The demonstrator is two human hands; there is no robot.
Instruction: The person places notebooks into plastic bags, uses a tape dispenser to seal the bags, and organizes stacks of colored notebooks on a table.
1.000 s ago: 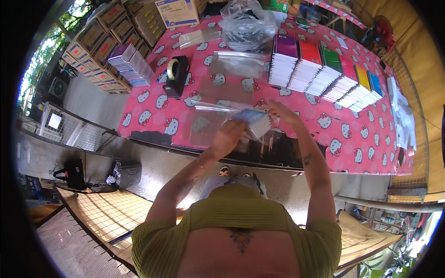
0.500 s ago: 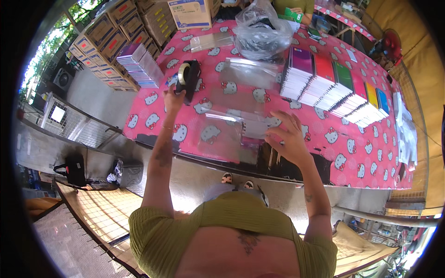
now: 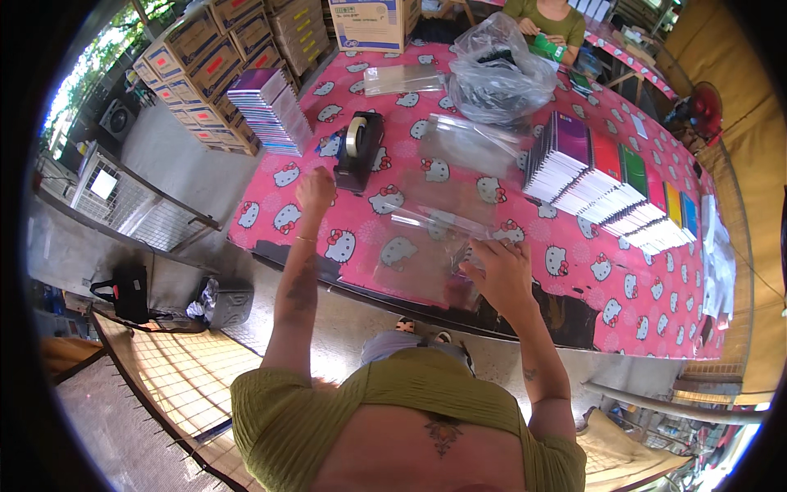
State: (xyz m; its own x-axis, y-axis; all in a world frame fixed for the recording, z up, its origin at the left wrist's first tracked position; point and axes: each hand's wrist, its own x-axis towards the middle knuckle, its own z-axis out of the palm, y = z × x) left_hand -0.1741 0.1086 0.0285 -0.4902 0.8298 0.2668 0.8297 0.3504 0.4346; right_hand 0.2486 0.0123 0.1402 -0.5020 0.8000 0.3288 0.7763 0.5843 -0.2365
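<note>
- Half a second ago the left hand (image 3: pixel 316 193) was at the tape dispenser (image 3: pixel 361 156); now it sits just beside it, on the near left. Its fingers look drawn in (I cannot tell whether they pinch a strip of tape).
- The right hand (image 3: pixel 502 275) has shifted from the right side of the notebook (image 3: pixel 461 289) to over its right end, thumb and fingers spread apart; how firmly it touches is unclear.
- That notebook lies near the front edge of the table (image 3: pixel 566 316), seemingly under clear plastic, beside a flat plastic sleeve (image 3: pixel 402 261).
- As I judge it, the left hand has finished at the dispenser while the right steadies the notebook; no taped seal can be made out.
</note>
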